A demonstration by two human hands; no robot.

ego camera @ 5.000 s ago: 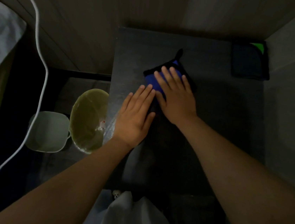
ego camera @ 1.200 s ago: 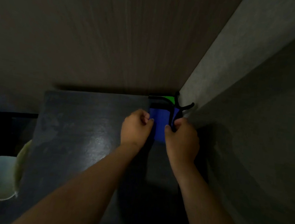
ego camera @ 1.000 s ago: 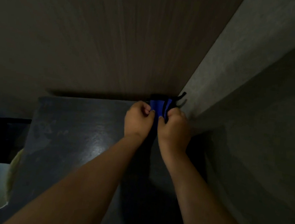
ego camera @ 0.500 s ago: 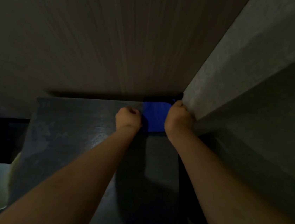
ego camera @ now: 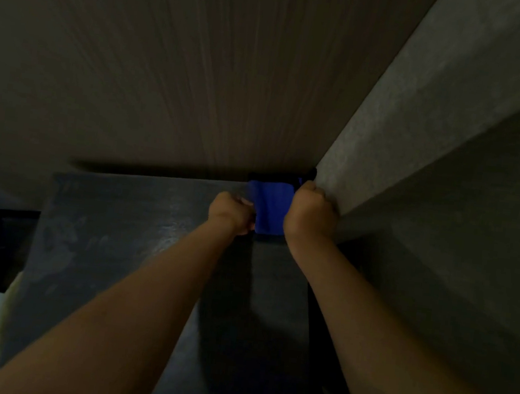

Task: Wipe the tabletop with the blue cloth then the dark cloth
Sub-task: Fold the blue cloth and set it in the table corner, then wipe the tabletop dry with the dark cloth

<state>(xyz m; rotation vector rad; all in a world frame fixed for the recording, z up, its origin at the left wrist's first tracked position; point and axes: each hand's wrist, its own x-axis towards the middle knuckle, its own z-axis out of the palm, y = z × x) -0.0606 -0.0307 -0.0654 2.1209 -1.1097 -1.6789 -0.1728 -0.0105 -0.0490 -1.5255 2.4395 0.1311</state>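
**Blue cloth stretched flat in the tabletop's far right corner**

The blue cloth [ego camera: 272, 206] lies in the far right corner of the dark tabletop [ego camera: 110, 244], held between both hands. The left hand [ego camera: 231, 213] is curled into a fist, gripping the cloth's left edge. The right hand [ego camera: 310, 217], also fisted, grips its right edge and touches the grey wall [ego camera: 419, 150] beside the tabletop. A dark strip [ego camera: 273, 178] sits just behind the cloth at the tabletop's far edge, too dim to identify.

Five seconds ago the cloth lay mid-tabletop under a flat right hand. One second ago it was bunched between hands held close together. Now it is spread between them.
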